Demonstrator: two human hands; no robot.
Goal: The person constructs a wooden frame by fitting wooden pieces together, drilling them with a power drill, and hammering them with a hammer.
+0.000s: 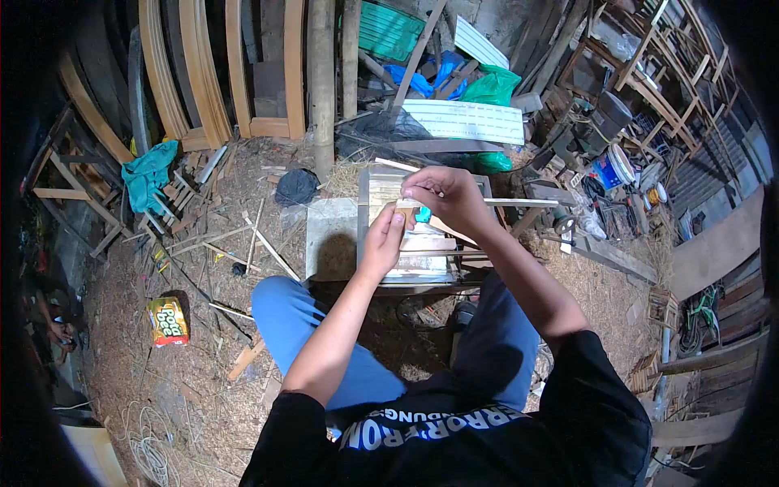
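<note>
Both hands meet over a low workbench point(375, 180) in front of my knees. My left hand point(384, 241) is closed, with its thumb up, around a small light wooden piece point(405, 208). My right hand point(445, 195) is bent over from the right, its thumb and fingers pinched at the top of that piece. Whether the right fingers hold something else is too small to tell. A small turquoise thing point(423, 214) shows just behind the fingers. Light wood strips point(428, 244) lie on the bench below the hands, and a long thin strip point(523, 202) sticks out to the right.
A grey slab point(331, 235) adjoins the bench on the left. Offcuts and shavings cover the floor, with a yellow-red snack packet point(168, 321) and a teal cloth point(149, 174). Curved wooden frames point(203, 73) lean at the back. A blue-white bucket point(614, 167) stands right.
</note>
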